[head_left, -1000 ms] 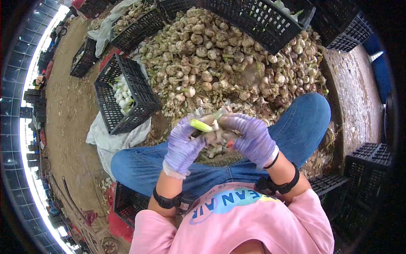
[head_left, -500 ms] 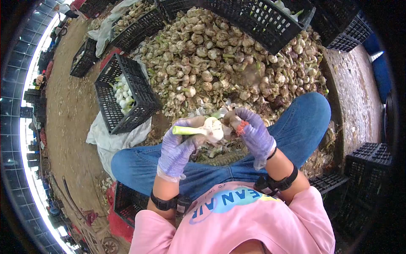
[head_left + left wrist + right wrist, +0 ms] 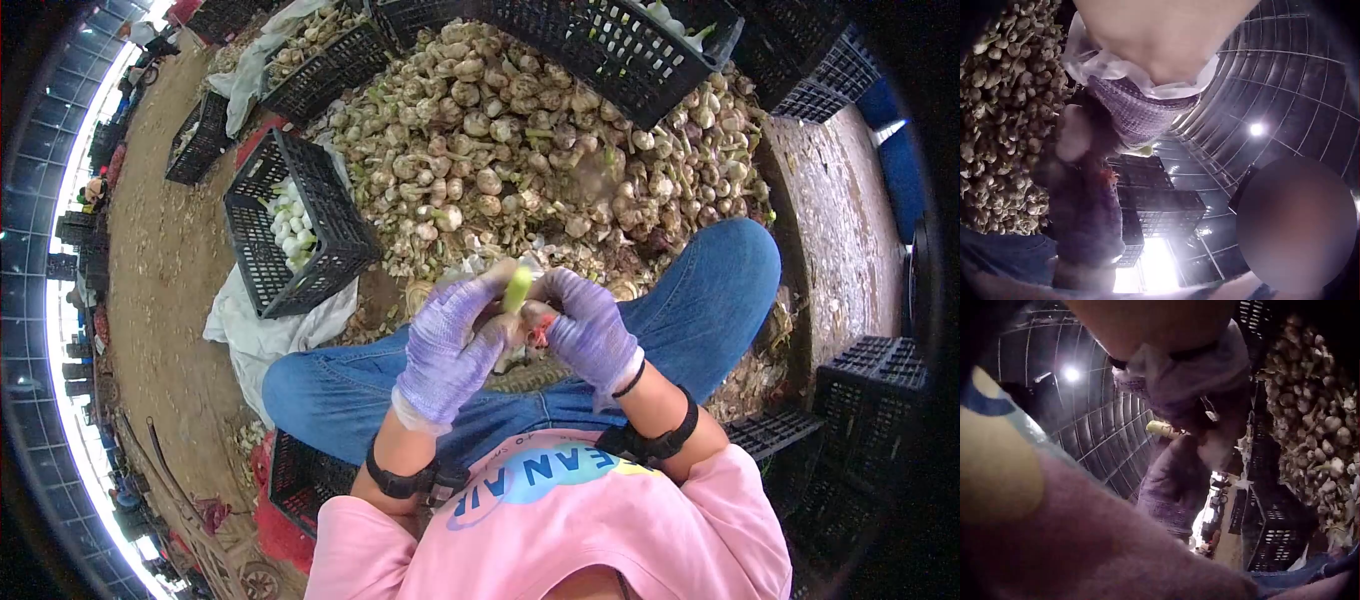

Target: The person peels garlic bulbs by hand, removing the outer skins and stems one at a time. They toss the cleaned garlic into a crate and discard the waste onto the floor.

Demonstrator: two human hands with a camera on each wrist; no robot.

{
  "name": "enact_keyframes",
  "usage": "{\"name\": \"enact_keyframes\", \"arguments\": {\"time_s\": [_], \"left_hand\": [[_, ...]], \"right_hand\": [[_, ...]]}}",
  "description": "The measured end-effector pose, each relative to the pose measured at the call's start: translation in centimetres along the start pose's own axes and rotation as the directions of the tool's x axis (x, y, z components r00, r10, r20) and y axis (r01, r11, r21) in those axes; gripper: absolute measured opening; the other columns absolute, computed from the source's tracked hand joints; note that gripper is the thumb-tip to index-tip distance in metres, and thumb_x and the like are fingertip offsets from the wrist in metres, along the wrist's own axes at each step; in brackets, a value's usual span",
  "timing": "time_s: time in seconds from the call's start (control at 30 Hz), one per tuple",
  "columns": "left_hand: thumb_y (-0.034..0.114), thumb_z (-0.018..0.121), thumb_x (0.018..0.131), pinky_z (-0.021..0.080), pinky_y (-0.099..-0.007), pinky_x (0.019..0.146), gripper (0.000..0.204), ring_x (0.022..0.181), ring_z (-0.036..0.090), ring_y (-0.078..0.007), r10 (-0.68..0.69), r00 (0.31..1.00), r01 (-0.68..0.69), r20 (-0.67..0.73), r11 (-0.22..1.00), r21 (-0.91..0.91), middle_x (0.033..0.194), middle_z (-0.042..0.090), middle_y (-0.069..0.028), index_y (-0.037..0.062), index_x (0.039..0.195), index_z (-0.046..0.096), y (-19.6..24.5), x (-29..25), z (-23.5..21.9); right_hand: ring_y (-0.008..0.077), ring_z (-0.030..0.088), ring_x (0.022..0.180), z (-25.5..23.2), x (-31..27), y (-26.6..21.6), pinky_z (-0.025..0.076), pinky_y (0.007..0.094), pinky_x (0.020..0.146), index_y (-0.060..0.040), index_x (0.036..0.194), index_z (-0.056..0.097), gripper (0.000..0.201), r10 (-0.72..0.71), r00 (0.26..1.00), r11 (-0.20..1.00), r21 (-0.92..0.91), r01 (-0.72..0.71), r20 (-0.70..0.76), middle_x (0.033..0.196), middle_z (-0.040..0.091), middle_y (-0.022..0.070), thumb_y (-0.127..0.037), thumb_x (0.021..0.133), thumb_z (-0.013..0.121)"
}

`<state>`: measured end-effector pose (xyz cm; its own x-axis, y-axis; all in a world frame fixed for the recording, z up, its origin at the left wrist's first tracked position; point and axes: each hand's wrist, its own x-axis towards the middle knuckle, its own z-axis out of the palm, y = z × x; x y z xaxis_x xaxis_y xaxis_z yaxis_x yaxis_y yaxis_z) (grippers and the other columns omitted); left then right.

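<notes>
Both hands wear purple gloves with thin plastic showing at the wrists and meet above the lap. My left hand holds a garlic bulb, mostly hidden by the fingers. Its cut green stem sticks up between the hands and also shows as a pale green stub in the right wrist view. My right hand is close against the bulb, its fingers bent around a small orange-red object. I cannot tell what kind of object that is. Dry skins lie below the hands.
A large heap of unpeeled garlic spreads in front of the knees. Left of it, a black crate holds white, cleaned bulbs. Another black crate stands at the heap's far side, and stacked crates are at right.
Half a second ago the white bulb showed plainly, stem pointing left. Now the stem points upward, the hands have closed together over the bulb, and the right hand has moved slightly left.
</notes>
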<state>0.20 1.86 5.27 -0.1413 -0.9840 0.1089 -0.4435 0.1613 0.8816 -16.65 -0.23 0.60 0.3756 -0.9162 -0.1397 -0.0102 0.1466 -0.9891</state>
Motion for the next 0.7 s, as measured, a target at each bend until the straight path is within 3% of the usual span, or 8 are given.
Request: {"name": "enact_keyframes", "arguments": {"time_s": [0.03, 0.2, 0.23, 0.27, 0.4, 0.43, 0.6, 0.7], "left_hand": [[0.017, 0.072, 0.073, 0.043, -0.0299, 0.086, 0.053, 0.095, 0.055, -0.0204, 0.087, 0.996, -0.086, -0.013, 0.994, 0.065, 0.105, 0.055, -0.0095, 0.0036, 0.121, 0.051, -1.4, -0.1, 0.4], [0.014, 0.077, 0.062, 0.048, -0.03, 0.081, 0.076, 0.094, 0.055, -0.0257, 0.107, 0.994, -0.11, 0.029, 0.978, 0.176, 0.11, 0.049, -0.0155, 0.005, 0.128, 0.04, -2.1, -0.5, 1.8], [0.011, 0.074, 0.064, 0.049, -0.0307, 0.08, 0.073, 0.092, 0.055, -0.0246, -0.067, 0.998, 0.07, 0.021, 0.949, -0.307, 0.111, 0.049, -0.0148, 0.0047, 0.128, 0.04, -1.9, -0.9, 2.1], [0.009, 0.071, 0.066, 0.05, -0.0314, 0.08, 0.07, 0.091, 0.055, -0.0236, -0.225, 0.97, 0.221, 0.091, 0.667, -0.711, 0.112, 0.049, -0.0141, 0.0043, 0.128, 0.039, -1.8, -1.2, 2.2], [0.013, 0.058, 0.069, 0.053, -0.0292, 0.064, 0.067, 0.086, 0.058, -0.0205, -0.276, 0.899, 0.435, 0.339, 0.488, -0.757, 0.111, 0.053, -0.0124, 0.0105, 0.132, 0.035, -3.6, -0.5, 1.8], [0.027, 0.066, 0.069, 0.053, -0.0272, 0.059, 0.071, 0.081, 0.06, -0.0207, -0.325, 0.904, 0.389, 0.277, 0.36, -0.848, 0.109, 0.054, -0.0127, 0.013, 0.132, 0.036, -3.2, -1.0, 2.1], [0.047, 0.071, 0.067, 0.053, -0.0284, 0.06, 0.082, 0.08, 0.06, -0.0218, -0.242, 0.951, 0.279, 0.19, 0.419, -0.864, 0.117, 0.051, -0.0144, 0.0122, 0.133, 0.036, -4.1, -0.5, 2.6], [0.044, 0.073, 0.065, 0.051, -0.0246, 0.062, 0.08, 0.085, 0.059, -0.0202, -0.313, 0.932, 0.307, 0.18, 0.425, -0.852, 0.115, 0.052, -0.0139, 0.0128, 0.131, 0.039, -4.6, -0.4, 2.7]], "right_hand": [[0.0122, 0.055, 0.073, -0.2, 0.2, 0.3, 0.047, 0.027, 0.064, 0.0037, 0.096, 0.055, 0.023, 0.102, 0.995, 0.993, 0.055, -0.102, 0.003, 0.081, 0.059, 0.0067, -0.017, 0.085, 0.059], [0.0116, 0.053, 0.069, -0.7, 0.4, 0.5, 0.045, 0.0262, 0.059, 0.003, 0.093, 0.055, 0.03, 0.0, 0.999, 0.999, -0.044, -0.002, -0.047, 0.077, 0.058, 0.0064, -0.026, 0.084, 0.058], [0.0111, 0.053, 0.069, -1.0, 0.4, 0.5, 0.045, 0.0257, 0.061, 0.0027, 0.093, 0.055, 0.029, -0.022, 1.0, 0.994, -0.111, 0.021, -0.013, 0.077, 0.058, 0.0065, -0.025, 0.084, 0.058], [0.0107, 0.052, 0.07, -1.3, 0.5, 0.5, 0.044, 0.0252, 0.062, 0.0024, 0.093, 0.055, 0.028, -0.044, 0.999, 0.983, -0.177, 0.048, 0.026, 0.077, 0.058, 0.0065, -0.024, 0.083, 0.058], [0.0104, 0.052, 0.072, -2.2, 1.7, 0.8, 0.045, 0.0255, 0.063, 0.001, 0.094, 0.055, 0.027, 0.049, 0.997, 0.974, -0.224, -0.036, 0.052, 0.079, 0.058, 0.0055, -0.024, 0.083, 0.058], [0.0126, 0.053, 0.072, -2.3, 1.7, 0.9, 0.045, 0.0288, 0.063, 0.0012, 0.092, 0.056, 0.024, 0.032, 0.996, 0.995, -0.097, -0.023, 0.085, 0.079, 0.058, 0.007, -0.021, 0.083, 0.058], [0.0137, 0.054, 0.072, -1.3, 1.3, -0.3, 0.045, 0.0299, 0.062, 0.0017, 0.095, 0.058, 0.023, -0.06, 0.996, 0.979, 0.197, 0.047, 0.061, 0.081, 0.059, 0.0052, -0.018, 0.083, 0.058], [0.0122, 0.054, 0.074, -1.7, 1.0, 0.2, 0.045, 0.0255, 0.063, 0.0037, 0.101, 0.057, 0.027, 0.077, 0.972, 0.924, 0.35, -0.153, 0.223, 0.084, 0.059, 0.0053, -0.016, 0.083, 0.059]]}}
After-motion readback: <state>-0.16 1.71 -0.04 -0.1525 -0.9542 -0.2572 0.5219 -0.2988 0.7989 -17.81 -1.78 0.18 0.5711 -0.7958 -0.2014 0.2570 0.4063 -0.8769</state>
